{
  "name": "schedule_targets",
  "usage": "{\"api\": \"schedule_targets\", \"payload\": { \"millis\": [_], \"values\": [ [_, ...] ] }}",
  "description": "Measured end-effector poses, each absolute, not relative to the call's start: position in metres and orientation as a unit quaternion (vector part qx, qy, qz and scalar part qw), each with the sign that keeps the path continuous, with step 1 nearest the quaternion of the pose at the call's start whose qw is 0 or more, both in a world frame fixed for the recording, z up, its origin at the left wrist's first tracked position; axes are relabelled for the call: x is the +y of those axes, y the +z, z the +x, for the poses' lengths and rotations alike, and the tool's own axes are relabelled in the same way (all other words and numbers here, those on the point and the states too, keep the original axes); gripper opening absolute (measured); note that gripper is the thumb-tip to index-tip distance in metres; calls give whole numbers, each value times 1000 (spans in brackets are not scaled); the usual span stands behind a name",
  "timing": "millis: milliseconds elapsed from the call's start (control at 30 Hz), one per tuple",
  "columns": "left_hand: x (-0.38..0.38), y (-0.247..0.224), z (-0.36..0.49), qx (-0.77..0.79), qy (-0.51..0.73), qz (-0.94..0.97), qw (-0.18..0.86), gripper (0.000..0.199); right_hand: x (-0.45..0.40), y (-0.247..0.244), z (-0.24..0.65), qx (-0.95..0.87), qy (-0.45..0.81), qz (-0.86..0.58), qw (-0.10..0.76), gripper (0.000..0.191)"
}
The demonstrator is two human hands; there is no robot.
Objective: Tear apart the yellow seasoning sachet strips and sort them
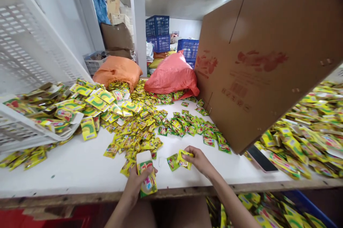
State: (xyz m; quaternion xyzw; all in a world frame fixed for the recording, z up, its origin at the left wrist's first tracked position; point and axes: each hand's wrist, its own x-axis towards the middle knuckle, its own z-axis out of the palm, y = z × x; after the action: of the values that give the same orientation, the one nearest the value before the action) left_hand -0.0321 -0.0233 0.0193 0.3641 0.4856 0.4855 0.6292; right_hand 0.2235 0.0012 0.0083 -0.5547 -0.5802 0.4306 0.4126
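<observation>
Left hand (134, 182) closed around a box (149, 186), thumb across its printed face, white flap sticking out at the end away from the person. Box is at the near edge of the counter (88, 174); can't see inside it. Right hand (200, 161), right of box, pinches a yellow sachet (183, 164) between thumb and fingers. Green sachet (172, 162) sits between box and right hand, edge against the yellow one; can't tell if it's held too. Yellow pile (139, 128) just beyond box, green pile (184, 124) beyond and to the right. Far left of box: white basket (29, 138) on its side, more boxes (88, 128) spilling from its mouth. Well beyond box: orange bag (118, 69) and red bag (174, 74), sachets at both mouths. Right of box: tilted carton (257, 64), with a phone (263, 159) at its low corner.
</observation>
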Motion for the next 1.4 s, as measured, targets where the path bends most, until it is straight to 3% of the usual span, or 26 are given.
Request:
{"api": "schedule_targets", "payload": {
  "millis": [200,400,633,767,867,1100,1233,1400],
  "values": [
    [-24,24,-31,478,468,353,654,34,-3,-2,199,-486,414,-614,464,44],
    [-21,20,-23,451,446,345,692,45,0,-23,169,-504,321,-696,397,26],
    [-11,14,-10,426,416,413,689,43,-16,-11,164,-573,367,-610,407,22],
    [-11,13,0,397,409,441,694,41,-33,-7,161,-623,381,-530,431,28],
    [-11,13,3,378,402,440,708,40,-35,-6,165,-632,360,-535,430,20],
    [-7,10,6,374,390,456,707,21,-16,28,166,-565,308,-538,544,19],
    [-8,12,8,361,379,476,707,20,-15,48,153,-719,230,-512,410,9],
    [-7,6,8,341,370,498,707,16,-17,70,153,-814,173,-500,240,9]
  ]
}}
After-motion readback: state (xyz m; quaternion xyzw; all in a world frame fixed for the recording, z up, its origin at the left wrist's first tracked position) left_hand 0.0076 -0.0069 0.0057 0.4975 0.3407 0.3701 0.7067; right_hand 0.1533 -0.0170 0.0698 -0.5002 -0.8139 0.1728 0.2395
